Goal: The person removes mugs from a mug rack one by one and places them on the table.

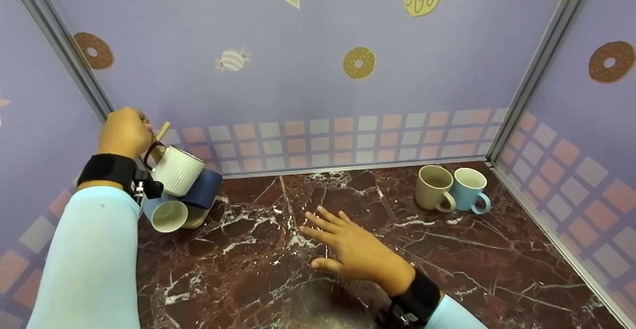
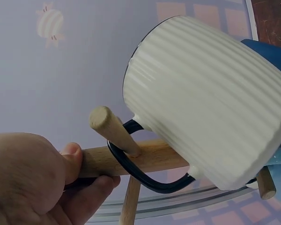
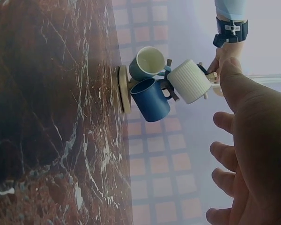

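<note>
My left hand (image 1: 124, 132) grips the top of the post of a wooden mug tree (image 2: 103, 161), at the back left of the counter. On one of its upper pegs a white ribbed mug (image 1: 180, 171) with a dark handle hangs tilted. Below it hang a dark blue mug (image 3: 151, 101) and a light blue mug (image 3: 149, 62). The round wooden base (image 3: 124, 89) rests on the counter, partly hidden by the mugs in the head view. Spread-fingered and holding nothing, my right hand (image 1: 355, 249) is over the middle of the counter.
Toward the back right, a taupe mug (image 1: 432, 190) and a turquoise mug (image 1: 467, 190) stand upright side by side on the dark red marbled counter (image 1: 238, 279). Patterned purple wall panels (image 1: 298, 80) enclose the back and both sides.
</note>
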`<state>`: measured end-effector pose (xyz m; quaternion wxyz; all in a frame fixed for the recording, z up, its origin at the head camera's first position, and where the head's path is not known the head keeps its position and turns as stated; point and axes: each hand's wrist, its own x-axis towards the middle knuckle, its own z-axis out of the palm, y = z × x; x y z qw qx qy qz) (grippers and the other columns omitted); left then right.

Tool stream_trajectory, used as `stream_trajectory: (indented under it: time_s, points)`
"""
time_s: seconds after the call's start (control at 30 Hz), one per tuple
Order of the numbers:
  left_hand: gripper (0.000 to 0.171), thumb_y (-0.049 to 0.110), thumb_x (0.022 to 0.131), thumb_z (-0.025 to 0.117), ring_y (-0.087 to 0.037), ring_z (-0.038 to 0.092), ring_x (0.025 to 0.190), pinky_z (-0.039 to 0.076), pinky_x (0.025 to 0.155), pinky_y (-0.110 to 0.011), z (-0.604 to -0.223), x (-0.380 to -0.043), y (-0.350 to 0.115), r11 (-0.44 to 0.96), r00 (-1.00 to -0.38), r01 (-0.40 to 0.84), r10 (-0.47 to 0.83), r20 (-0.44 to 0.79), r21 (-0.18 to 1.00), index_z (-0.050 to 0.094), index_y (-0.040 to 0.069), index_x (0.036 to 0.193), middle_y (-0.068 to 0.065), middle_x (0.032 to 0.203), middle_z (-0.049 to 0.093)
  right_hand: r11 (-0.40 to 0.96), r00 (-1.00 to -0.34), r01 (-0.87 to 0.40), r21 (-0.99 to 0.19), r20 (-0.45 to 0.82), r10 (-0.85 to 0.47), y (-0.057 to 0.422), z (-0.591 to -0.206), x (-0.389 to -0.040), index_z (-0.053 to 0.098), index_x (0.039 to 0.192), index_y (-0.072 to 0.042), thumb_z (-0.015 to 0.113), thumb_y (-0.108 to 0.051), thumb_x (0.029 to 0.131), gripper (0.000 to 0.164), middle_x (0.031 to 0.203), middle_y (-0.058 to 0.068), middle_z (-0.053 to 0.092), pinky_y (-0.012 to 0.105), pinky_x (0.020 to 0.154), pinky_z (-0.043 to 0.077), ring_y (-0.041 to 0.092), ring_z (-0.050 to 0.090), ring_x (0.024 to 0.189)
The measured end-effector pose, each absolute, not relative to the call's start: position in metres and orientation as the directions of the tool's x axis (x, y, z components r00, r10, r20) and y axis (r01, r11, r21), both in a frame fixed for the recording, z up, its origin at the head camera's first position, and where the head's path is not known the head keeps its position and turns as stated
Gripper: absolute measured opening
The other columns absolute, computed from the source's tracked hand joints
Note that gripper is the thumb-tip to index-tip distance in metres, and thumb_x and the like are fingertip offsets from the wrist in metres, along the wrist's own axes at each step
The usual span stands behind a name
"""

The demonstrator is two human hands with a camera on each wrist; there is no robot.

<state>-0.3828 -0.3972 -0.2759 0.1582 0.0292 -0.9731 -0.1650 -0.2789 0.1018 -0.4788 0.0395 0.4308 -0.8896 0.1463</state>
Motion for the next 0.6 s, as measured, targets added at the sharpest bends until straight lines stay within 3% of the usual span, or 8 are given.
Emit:
stream_trajectory:
  time_s: [0.2, 0.33, 0.6]
  points:
    - [0.042, 0.007, 0.112, 0.049, -0.068, 0.062, 0.126, 0.055, 0.106, -0.076, -0.274, -0.38, -0.402, 0.935, -0.961, 0.004, -0.095, 0.261, 0.354, 0.064, -0.02, 0.141, -0.047, 0.138, 0.065, 0.585, -0.623, -0.781, -0.221, 0.2, -0.756, 0.102, -0.478, -0.279, 0.032, 0.179, -0.039, 0.04, -0.08, 0.11, 0.081, 0.191, -0.007, 0.012, 0.07, 0.141, 0.022, 0.034, 0.015, 0.179]
    - [0.044, 0.012, 0.114, 0.053, -0.066, 0.061, 0.131, 0.056, 0.108, -0.075, -0.275, -0.379, -0.4, 0.912, -0.954, -0.036, -0.153, 0.256, 0.409, 0.064, -0.018, 0.144, -0.046, 0.143, 0.064, 0.586, -0.626, -0.777, -0.231, 0.189, -0.756, 0.102, -0.476, -0.278, 0.032, 0.179, -0.039, 0.04, -0.08, 0.11, 0.081, 0.191, -0.008, 0.01, 0.07, 0.141, 0.021, 0.032, 0.013, 0.179]
    - [0.057, 0.04, 0.108, 0.078, -0.059, 0.071, 0.121, 0.063, 0.098, -0.066, -0.281, -0.378, -0.388, 0.853, -0.877, -0.2, -0.375, 0.301, 0.482, 0.077, -0.012, 0.132, -0.039, 0.135, 0.074, 0.586, -0.629, -0.774, -0.24, 0.184, -0.755, 0.102, -0.476, -0.277, 0.034, 0.179, -0.039, 0.041, -0.081, 0.109, 0.081, 0.191, -0.008, 0.01, 0.07, 0.141, 0.02, 0.032, 0.014, 0.179]
